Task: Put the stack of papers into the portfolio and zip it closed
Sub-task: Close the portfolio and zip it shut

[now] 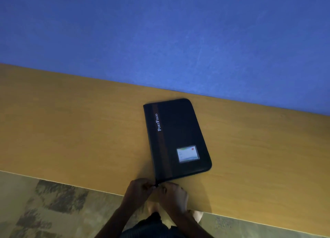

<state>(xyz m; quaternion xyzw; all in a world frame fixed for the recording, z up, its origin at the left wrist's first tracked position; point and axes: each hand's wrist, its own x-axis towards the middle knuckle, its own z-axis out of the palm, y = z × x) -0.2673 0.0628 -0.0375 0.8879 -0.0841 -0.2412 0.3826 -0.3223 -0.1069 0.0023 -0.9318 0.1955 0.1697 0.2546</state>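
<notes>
A black portfolio (178, 137) lies closed and flat on the wooden table (71, 130), with a brown stripe, white "PortFolio" lettering and a card in a clear window. No papers show outside it. Both hands meet at its near left corner. My left hand (137, 191) pinches the corner edge. My right hand (174, 195) has its fingers closed at the zipper pull (159, 184), a small metal glint between the fingertips.
A blue wall (160, 32) stands right behind the table's far edge. The table's near edge (80, 186) runs diagonally just under my hands. Below it are patterned floor tiles (44, 211) and bare feet (196, 216).
</notes>
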